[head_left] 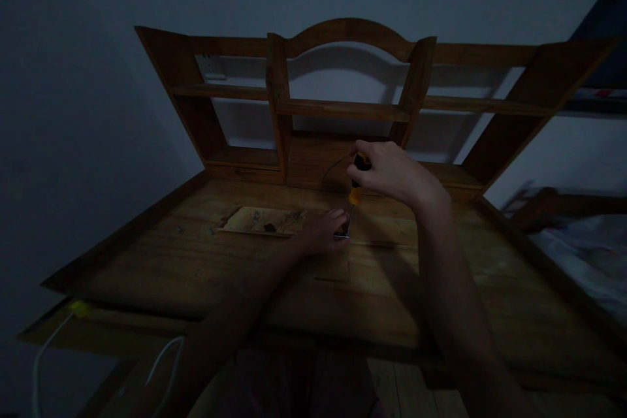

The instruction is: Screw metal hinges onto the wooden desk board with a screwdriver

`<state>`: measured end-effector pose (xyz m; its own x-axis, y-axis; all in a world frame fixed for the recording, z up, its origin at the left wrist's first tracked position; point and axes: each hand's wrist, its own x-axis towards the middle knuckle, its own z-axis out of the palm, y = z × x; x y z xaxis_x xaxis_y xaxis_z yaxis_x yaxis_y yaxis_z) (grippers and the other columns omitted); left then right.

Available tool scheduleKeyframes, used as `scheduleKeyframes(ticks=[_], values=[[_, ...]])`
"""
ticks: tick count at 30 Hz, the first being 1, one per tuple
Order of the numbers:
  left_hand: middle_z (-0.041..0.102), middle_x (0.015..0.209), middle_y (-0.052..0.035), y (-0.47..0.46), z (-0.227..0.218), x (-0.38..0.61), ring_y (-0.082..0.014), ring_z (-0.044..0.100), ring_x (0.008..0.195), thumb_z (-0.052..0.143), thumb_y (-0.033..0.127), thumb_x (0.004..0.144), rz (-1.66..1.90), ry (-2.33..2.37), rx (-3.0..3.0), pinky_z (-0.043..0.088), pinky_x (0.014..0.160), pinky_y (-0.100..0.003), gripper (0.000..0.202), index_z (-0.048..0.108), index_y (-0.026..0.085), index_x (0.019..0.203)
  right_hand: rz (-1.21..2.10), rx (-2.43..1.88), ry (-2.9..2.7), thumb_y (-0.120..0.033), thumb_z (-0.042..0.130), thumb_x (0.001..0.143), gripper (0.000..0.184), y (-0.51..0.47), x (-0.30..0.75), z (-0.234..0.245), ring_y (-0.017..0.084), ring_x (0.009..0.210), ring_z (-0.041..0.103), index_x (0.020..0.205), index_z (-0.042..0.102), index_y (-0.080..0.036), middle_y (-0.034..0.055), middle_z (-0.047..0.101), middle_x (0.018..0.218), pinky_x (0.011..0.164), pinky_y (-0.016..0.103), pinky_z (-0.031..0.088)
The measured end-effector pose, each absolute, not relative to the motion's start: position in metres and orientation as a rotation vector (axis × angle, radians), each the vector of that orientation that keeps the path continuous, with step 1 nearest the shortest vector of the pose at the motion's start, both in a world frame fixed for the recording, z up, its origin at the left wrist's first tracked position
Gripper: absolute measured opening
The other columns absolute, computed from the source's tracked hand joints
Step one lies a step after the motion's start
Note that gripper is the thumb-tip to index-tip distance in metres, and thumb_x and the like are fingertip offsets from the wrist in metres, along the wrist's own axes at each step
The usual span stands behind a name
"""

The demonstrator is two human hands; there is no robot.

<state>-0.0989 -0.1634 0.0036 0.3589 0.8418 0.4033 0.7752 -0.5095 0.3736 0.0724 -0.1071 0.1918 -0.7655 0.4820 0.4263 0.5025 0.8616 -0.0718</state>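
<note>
My right hand is closed around the handle of a screwdriver, yellow and black, held nearly upright with its shaft pointing down. The tip meets a small shiny metal piece, whose exact kind I cannot make out in the dim light. My left hand pinches that metal piece against the wood, fingers curled near the screwdriver's tip. Under and beside this hand lies a wooden board with a rough, stained and damaged surface. A small flat wooden piece lies just in front.
Wooden shelving stands along the back of the wooden desk. Small metal bits lie on the left of the desktop. A white cable with a yellow end hangs at the left front edge. A wall socket shows behind the shelves.
</note>
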Motion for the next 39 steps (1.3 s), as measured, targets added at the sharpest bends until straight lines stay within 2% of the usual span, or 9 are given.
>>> scheduleKeyframes(ticks=[4, 11, 17, 24, 31, 37, 39], values=[[0.055, 0.107, -0.0079, -0.1639, 0.0045, -0.0984, -0.0234, 0.055, 0.102, 0.063, 0.03, 0.086, 0.833, 1.488, 2.491, 0.048, 0.09, -0.036, 0.018, 0.054, 0.02, 0.098, -0.032, -0.653, -2.634, -0.028, 0.053, 0.092, 0.025, -0.1085, 0.0738, 0.195, 0.025, 0.099, 0.064, 0.112, 0.065, -0.018, 0.0094, 0.07, 0.11, 0.086, 0.032, 0.045], [0.055, 0.108, -0.0082, -0.1625, 0.0021, -0.0997, -0.0235, 0.054, 0.103, 0.062, 0.034, 0.088, 0.823, 1.505, 2.491, 0.048, 0.09, -0.037, 0.02, 0.055, 0.019, 0.099, -0.142, -0.783, -2.597, -0.039, 0.049, 0.096, 0.029, -0.1096, 0.0699, 0.1894, 0.028, 0.095, 0.064, 0.113, 0.06, -0.018, 0.0125, 0.07, 0.102, 0.082, 0.036, 0.045], [0.055, 0.106, -0.0084, -0.163, 0.0039, -0.099, -0.0238, 0.054, 0.102, 0.061, 0.034, 0.088, 0.827, 1.509, 2.479, 0.048, 0.09, -0.037, 0.018, 0.055, 0.019, 0.097, -0.06, -0.668, -2.659, -0.03, 0.054, 0.091, 0.029, -0.1072, 0.0704, 0.1896, 0.027, 0.101, 0.064, 0.117, 0.057, -0.017, 0.0124, 0.068, 0.11, 0.085, 0.035, 0.045], [0.055, 0.11, -0.0087, -0.1627, 0.0012, -0.0997, -0.024, 0.054, 0.105, 0.062, 0.032, 0.088, 0.843, 1.48, 2.485, 0.048, 0.091, -0.037, 0.019, 0.053, 0.02, 0.099, -0.115, -0.814, -2.59, -0.042, 0.054, 0.093, 0.03, -0.1057, 0.0722, 0.1891, 0.028, 0.092, 0.066, 0.109, 0.059, -0.018, 0.0118, 0.069, 0.096, 0.079, 0.036, 0.046], [0.055, 0.109, -0.0082, -0.1628, 0.0024, -0.0992, -0.0246, 0.055, 0.104, 0.062, 0.032, 0.087, 0.819, 1.501, 2.481, 0.048, 0.09, -0.039, 0.018, 0.053, 0.02, 0.098, -0.004, -0.669, -2.653, -0.03, 0.052, 0.093, 0.018, -0.1034, 0.0744, 0.1918, 0.025, 0.096, 0.064, 0.105, 0.061, -0.02, 0.0092, 0.07, 0.105, 0.082, 0.033, 0.046], [0.055, 0.111, -0.0088, -0.1622, 0.0023, -0.0999, -0.0239, 0.054, 0.104, 0.062, 0.033, 0.088, 0.834, 1.475, 2.495, 0.048, 0.091, -0.037, 0.019, 0.053, 0.02, 0.099, -0.138, -0.831, -2.575, -0.047, 0.053, 0.094, 0.032, -0.1074, 0.0734, 0.1894, 0.028, 0.089, 0.066, 0.107, 0.06, -0.019, 0.0113, 0.071, 0.095, 0.076, 0.035, 0.046], [0.055, 0.11, -0.009, -0.1622, 0.0025, -0.0997, -0.024, 0.055, 0.103, 0.062, 0.032, 0.087, 0.831, 1.477, 2.496, 0.048, 0.09, -0.037, 0.019, 0.053, 0.019, 0.098, -0.14, -0.864, -2.572, -0.048, 0.053, 0.093, 0.033, -0.1078, 0.0737, 0.1901, 0.028, 0.088, 0.066, 0.106, 0.061, -0.019, 0.0111, 0.071, 0.094, 0.075, 0.036, 0.046]])
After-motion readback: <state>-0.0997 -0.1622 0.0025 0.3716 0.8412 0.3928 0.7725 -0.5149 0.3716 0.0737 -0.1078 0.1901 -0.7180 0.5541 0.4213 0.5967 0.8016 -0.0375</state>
